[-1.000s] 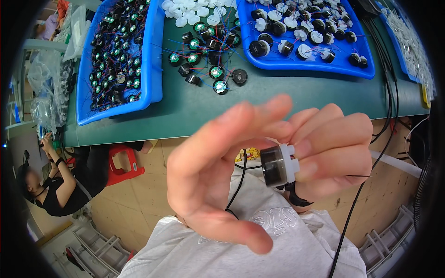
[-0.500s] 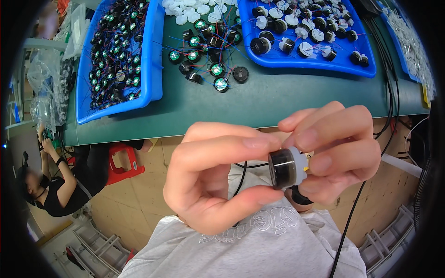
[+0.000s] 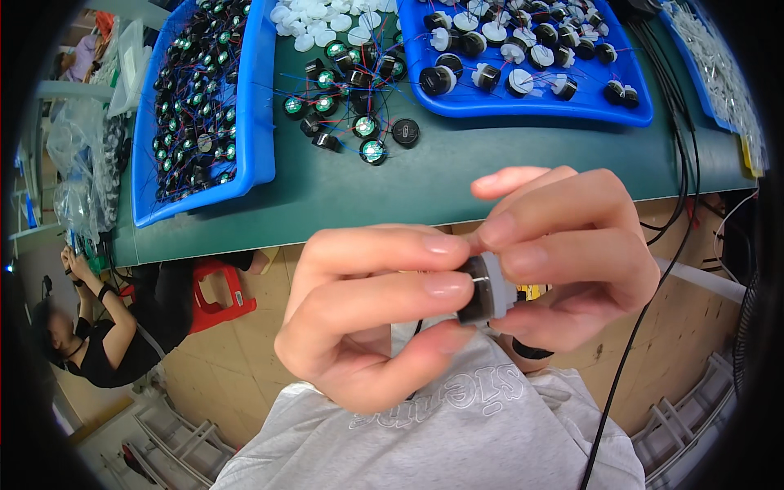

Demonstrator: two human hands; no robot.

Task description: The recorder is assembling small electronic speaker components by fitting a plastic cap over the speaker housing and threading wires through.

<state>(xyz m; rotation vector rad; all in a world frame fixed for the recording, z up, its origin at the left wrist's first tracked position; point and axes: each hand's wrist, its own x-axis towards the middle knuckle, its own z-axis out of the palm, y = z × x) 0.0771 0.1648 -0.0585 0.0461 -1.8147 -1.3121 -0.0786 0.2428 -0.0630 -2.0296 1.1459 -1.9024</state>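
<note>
Above my lap, both hands hold one small black round buzzer [image 3: 476, 296] with a translucent white plastic cap [image 3: 495, 284] on its right-hand end. The fingers and thumb of my left hand [image 3: 367, 310] pinch the black body from the left. My right hand [image 3: 576, 261] has its fingertips closed on the white cap. A bit of yellow shows between the right fingers, too small to name. Beyond the hands, loose buzzers [image 3: 365, 126] with green circuit boards and red and blue wires lie on the green table [image 3: 351, 192], beside a pile of white caps [image 3: 322, 24].
A blue tray [image 3: 260, 155] of wired buzzers stands at left, another blue tray [image 3: 523, 106] of capped ones at right. Black cables [image 3: 682, 139] hang over the table edge. A third tray [image 3: 694, 69] holds clear parts. Another person [image 3: 98, 335] sits at left near a red stool [image 3: 220, 298].
The view has shifted slightly. The buzzer has turned a little in my fingers, and another left finger now presses on its black side. My right thumb has come under the cap.
</note>
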